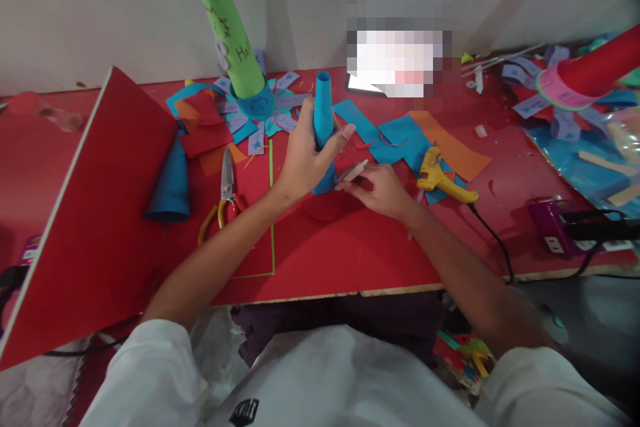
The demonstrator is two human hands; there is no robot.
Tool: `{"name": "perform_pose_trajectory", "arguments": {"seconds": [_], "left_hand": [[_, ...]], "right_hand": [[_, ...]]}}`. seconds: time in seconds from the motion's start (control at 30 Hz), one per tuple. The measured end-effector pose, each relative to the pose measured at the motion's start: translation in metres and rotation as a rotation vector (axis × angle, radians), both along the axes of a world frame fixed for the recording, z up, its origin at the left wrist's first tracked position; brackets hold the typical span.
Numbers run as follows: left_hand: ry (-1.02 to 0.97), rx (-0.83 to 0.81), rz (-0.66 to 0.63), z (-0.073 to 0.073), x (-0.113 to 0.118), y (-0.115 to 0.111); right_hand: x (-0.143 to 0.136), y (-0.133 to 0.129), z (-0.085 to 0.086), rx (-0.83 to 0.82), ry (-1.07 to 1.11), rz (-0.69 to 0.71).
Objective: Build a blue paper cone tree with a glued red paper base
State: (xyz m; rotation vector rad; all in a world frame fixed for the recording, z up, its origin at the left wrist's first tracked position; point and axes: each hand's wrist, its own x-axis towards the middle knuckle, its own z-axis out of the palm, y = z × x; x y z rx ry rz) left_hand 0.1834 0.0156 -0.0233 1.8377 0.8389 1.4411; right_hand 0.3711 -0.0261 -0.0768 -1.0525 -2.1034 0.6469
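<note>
My left hand [306,155] is wrapped around a blue paper cone [323,113] that stands upright on the red table [350,247]. My right hand [383,188] holds a flat wooden stick [354,171] with its tip against the cone's lower edge. A yellow glue gun [440,177] lies just right of my right hand, its black cord running off the table's front edge.
Scissors with yellow handles [226,188] lie left of my left arm. A big red board [95,213] leans at the left beside another blue cone [170,185]. A green tube [225,20] stands behind on blue paper scraps. A purple power strip [553,227] sits at the right.
</note>
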Motion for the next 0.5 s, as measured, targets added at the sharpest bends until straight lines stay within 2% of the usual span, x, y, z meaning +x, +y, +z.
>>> {"name": "perform_pose_trajectory", "arguments": {"seconds": [0.13,0.27,0.37,0.5], "left_hand": [[0.006,-0.001,-0.024,-0.003,-0.001,0.003],[-0.022,0.009,-0.049,-0.005,-0.001,0.004],[-0.041,0.016,-0.061,-0.005,-0.001,0.004],[-0.008,-0.015,-0.03,-0.007,-0.002,0.002]], "right_hand": [[-0.002,-0.003,0.0,0.003,0.041,0.097],[-0.007,-0.007,-0.001,0.026,0.066,0.116],[-0.012,-0.011,-0.002,-0.006,0.033,0.152],[-0.02,-0.015,-0.005,-0.056,-0.037,0.126]]}}
